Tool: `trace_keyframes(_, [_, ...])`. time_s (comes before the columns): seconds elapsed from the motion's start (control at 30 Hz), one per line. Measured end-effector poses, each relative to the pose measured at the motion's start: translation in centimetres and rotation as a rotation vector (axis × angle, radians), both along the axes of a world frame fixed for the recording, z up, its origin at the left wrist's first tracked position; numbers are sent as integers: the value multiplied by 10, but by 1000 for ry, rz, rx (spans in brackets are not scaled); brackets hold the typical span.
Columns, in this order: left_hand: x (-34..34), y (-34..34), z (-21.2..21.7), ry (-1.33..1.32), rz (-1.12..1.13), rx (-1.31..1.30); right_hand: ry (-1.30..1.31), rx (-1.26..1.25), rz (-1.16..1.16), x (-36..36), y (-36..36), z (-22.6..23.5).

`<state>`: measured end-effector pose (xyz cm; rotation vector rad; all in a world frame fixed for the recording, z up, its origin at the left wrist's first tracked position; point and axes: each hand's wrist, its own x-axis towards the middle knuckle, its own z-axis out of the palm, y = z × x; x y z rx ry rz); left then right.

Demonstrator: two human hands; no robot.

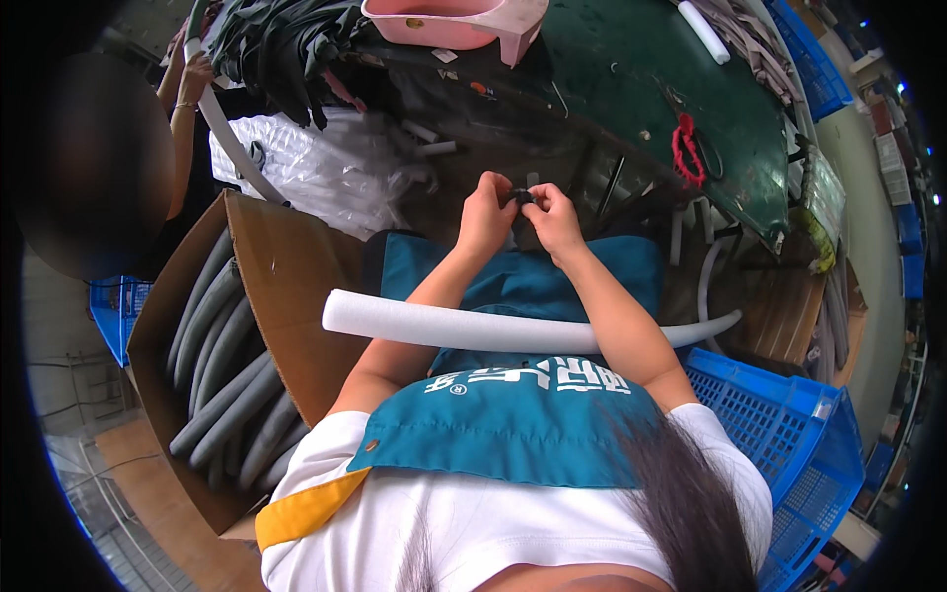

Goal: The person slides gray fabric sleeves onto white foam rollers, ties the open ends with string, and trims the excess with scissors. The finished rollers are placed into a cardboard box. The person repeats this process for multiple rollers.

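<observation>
In front of me my left hand [485, 214] and my right hand [555, 219] meet, fingers closed in a pinch. Between the fingertips is a small black piece [522, 196], soft-looking; its kind is too small to tell. Both hands grip it from either side. A long white foam tube [464, 324] rests across my forearms, over the lap of my teal apron [513, 424]. Its thicker end points left and its far end tapers off past my right arm.
A cardboard box [286, 286] of grey foam tubes stands at left; blue crates [779, 424] at right. Ahead, a green table [592, 59] bears a pink basin [454, 28], red-handled scissors [688, 153] and dark cloth [286, 49]. Another person handles a grey tube [232, 148] at upper left.
</observation>
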<state>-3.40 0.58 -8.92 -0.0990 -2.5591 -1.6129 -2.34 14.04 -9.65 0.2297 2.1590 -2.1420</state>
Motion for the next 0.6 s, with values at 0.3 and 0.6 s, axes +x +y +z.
trace_keyframes(0.3, [9,-2,-5,-180,-2,-319,169,559,23,1,6,0])
trace_keyframes(0.6, [4,-8,-15,-137,-50,-221,54,225,63,4,6,-19])
